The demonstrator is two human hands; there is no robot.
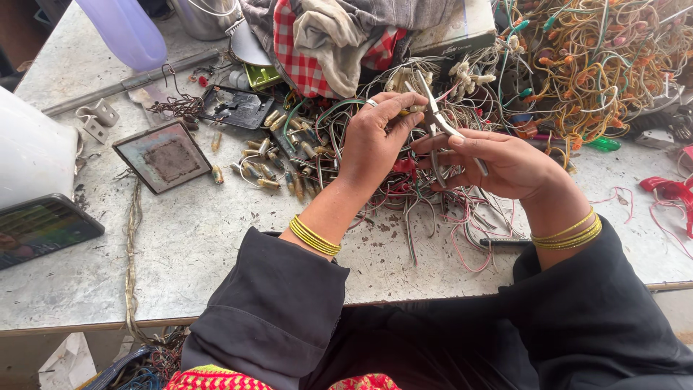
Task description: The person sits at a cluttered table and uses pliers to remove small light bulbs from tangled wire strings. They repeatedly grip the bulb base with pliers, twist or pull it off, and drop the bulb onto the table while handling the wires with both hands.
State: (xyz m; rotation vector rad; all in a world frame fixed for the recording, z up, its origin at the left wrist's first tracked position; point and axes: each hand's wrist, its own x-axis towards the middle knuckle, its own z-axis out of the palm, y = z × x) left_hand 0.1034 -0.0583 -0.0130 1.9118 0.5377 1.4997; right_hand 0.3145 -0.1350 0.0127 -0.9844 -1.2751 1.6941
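Observation:
My left hand (375, 141) pinches a small yellowish wire end (413, 110) between thumb and fingers, above a heap of loose wires (426, 202). My right hand (505, 162) grips metal pliers (433, 119), whose jaws point up toward the piece in my left fingers. Both wrists wear gold bangles, and a ring sits on a left finger. Black sleeves cover my forearms. A scatter of small brass-coloured cylindrical parts (271, 170) lies just left of my left hand.
A square metal plate (172, 157) and a phone (40, 227) lie at the left. A big tangle of coloured wires (606, 65) fills the back right; checked cloth (317, 43) is piled behind. Red strips (671, 189) lie right. The grey worn table (202, 245) ends near me.

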